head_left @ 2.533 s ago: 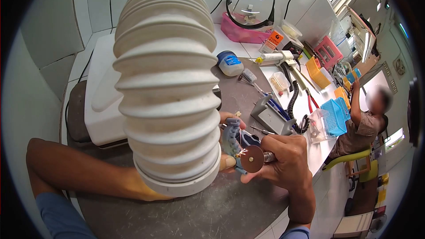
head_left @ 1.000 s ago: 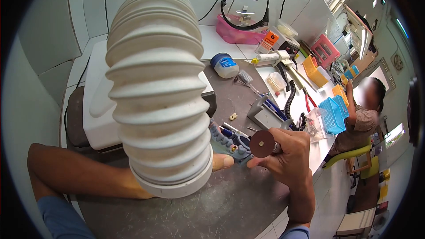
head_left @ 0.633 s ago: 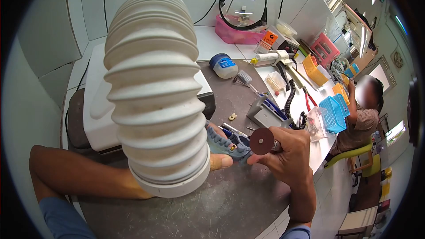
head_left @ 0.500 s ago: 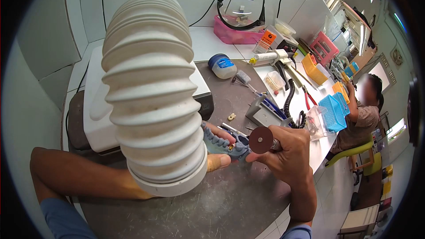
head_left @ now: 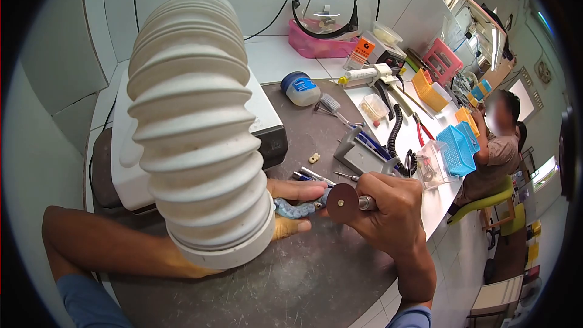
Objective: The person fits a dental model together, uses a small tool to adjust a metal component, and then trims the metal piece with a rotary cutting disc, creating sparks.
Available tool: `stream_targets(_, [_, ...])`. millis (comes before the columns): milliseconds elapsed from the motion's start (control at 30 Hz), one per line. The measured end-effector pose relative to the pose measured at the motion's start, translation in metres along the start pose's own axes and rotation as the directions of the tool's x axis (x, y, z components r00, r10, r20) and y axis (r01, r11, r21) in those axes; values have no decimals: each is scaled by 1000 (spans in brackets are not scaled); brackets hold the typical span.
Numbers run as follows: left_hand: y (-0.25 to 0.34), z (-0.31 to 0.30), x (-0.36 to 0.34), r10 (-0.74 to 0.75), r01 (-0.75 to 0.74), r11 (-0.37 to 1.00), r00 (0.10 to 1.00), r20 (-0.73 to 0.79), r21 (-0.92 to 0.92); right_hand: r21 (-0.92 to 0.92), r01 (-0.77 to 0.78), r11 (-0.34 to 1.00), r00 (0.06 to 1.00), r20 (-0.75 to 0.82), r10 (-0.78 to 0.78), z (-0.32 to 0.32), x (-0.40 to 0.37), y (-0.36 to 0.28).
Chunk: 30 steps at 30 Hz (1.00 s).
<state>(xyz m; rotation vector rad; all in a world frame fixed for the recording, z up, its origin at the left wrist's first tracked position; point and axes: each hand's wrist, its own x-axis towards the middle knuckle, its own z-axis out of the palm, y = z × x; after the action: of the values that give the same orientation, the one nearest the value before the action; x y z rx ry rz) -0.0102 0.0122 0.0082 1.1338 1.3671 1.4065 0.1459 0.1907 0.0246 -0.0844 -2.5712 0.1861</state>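
Between the thumb and fingers of my left hand [head_left: 297,191] sits a blue-grey dental model [head_left: 294,209] with a row of teeth along it. The suction hose hides the rest of that hand and part of the model. My right hand [head_left: 392,209] grips a rotary handpiece [head_left: 366,203], whose metal nose carries a reddish-brown cutting disc [head_left: 343,203]. The disc's face points toward me, and it overlaps the model's right end in this view. A small tooth-coloured piece [head_left: 314,158] lies on the bench mat just beyond.
A white ribbed suction hose [head_left: 194,115] fills the left centre. Behind the hands are a grey tool holder [head_left: 358,153], a blue-lidded jar [head_left: 300,89], red-handled pliers [head_left: 420,129] and a blue basket [head_left: 455,149]. A person [head_left: 501,140] sits at the right.
My left hand has turned the dental model, so its tooth row now lies flatter and more of my fingers show. The disc has shifted slightly left and down. The view has shifted a little.
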Motion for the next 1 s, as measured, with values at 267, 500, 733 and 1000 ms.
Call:
stream_targets(267, [-3, 0, -1, -2, 2, 999, 1000, -11, 46, -28, -5, 1000, 1000, 21, 6, 1, -1, -1])
stream_targets(500, [-8, -1, 0, 81, -81, 996, 997, 0, 30, -40, -2, 999, 999, 38, 4, -1, 0, -2])
stream_targets(733, [-1, 2, -2, -80, 79, 996, 996, -43, -28, -18, 10, 1000, 1000, 30, -9, 0, 0, -1])
stream_targets(1000, [-10, 1, -2, 6, -4, 999, 999, -40, 45, -23, 22, 999, 999, 41, -21, 0, 0, -2])
